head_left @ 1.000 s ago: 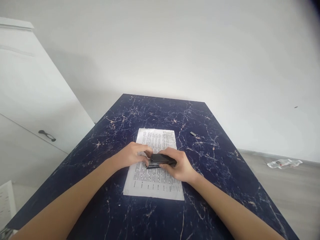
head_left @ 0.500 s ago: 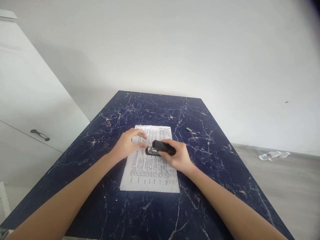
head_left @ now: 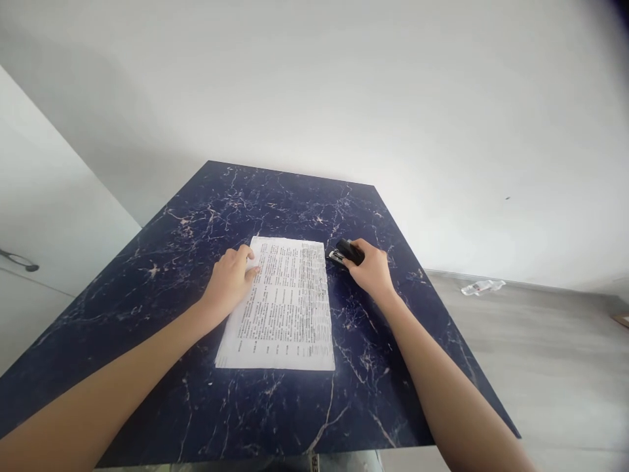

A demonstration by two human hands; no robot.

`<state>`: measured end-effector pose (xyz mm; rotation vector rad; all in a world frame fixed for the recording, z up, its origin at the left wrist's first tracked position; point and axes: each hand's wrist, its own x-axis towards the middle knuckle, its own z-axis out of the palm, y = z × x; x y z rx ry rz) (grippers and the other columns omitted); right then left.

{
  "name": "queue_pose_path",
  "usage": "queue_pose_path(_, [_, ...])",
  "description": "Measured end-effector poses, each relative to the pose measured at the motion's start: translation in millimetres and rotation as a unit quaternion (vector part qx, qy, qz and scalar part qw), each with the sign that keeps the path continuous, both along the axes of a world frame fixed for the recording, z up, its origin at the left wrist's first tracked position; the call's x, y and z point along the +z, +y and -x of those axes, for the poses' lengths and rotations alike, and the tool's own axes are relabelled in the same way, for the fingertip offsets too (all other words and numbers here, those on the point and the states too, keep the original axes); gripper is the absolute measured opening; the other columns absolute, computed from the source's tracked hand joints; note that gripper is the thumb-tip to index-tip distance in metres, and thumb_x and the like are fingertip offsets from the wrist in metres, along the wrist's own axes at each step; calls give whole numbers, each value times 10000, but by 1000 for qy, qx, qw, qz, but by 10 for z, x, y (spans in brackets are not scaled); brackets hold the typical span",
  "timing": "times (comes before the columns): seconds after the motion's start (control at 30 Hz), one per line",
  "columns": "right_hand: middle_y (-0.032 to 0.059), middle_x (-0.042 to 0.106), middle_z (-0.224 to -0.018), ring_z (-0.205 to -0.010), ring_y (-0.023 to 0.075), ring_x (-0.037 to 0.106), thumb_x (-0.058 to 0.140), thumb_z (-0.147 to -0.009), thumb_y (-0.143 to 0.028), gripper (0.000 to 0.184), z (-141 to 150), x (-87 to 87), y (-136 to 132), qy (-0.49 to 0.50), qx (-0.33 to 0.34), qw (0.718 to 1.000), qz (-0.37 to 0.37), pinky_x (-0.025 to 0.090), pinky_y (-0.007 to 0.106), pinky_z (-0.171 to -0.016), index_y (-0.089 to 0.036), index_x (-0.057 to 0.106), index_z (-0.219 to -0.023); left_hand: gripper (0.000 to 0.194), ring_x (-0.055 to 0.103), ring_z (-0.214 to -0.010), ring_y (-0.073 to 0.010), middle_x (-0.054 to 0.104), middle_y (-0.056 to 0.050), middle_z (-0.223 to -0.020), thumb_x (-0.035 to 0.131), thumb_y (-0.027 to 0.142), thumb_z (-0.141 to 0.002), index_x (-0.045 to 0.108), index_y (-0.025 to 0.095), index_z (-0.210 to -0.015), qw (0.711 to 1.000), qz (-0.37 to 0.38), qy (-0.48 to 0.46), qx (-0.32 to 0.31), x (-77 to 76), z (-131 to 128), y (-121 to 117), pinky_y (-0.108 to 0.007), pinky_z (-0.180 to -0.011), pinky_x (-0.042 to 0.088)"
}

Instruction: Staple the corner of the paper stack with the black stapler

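Note:
A thin stack of printed sheets [head_left: 282,308] lies on the dark table, its edges slightly fanned at the lower left. My left hand [head_left: 230,275] is at the upper left edge of the sheets, fingers curled and thumb on the top page, gripping that edge. In my right hand [head_left: 371,262] is a black stapler [head_left: 350,252], its jaws pointing left. The jaw end sits just beside the upper right edge of the sheets; whether it touches the paper I cannot tell.
The blue marbled table [head_left: 275,419] ends at a white wall [head_left: 314,98]. A white cabinet with a dark handle [head_left: 19,261] stands at the left. On the grey floor to the right lies a clear plastic wrapper [head_left: 483,287].
My right hand has carried the stapler from above the page to its right side. My left hand has moved from over the page onto its left edge. The view has shifted.

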<state>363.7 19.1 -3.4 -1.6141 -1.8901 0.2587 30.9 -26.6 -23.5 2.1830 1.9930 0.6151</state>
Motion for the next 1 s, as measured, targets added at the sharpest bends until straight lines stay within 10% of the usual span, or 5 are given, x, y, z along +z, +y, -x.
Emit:
queue_pose_path(0.43, [71,726,-1024,-881,258,662,641,-839,-202,252,117,16,-44,-57,0,998,10,448,316,-704,-232,622,-1089,313,668,-949,-335,640,-133,-941,555,247,-908,466,137,-1187,991,118,-5,60,105,47,-25,-434,-796,510])
queue_pose_path(0.7, [67,720,-1031,-891,257,656,633,-841,-188,238,110,-6,-40,-49,9,999,2,437,313,-694,-235,605,-1072,31,623,-887,-242,575,-90,-983,516,225,-910,533,199,-910,998,10,-53,31,51,86,-11,-389,-822,484])
queue_pose_path(1.0, [45,714,-966,-880,243,652,660,-795,-138,250,61,116,-66,-40,120,991,33,460,344,-750,-228,632,-1027,228,469,-538,-146,514,30,-651,428,190,-955,558,235,-1137,979,-87,-180,35,145,220,155,-291,-620,374])
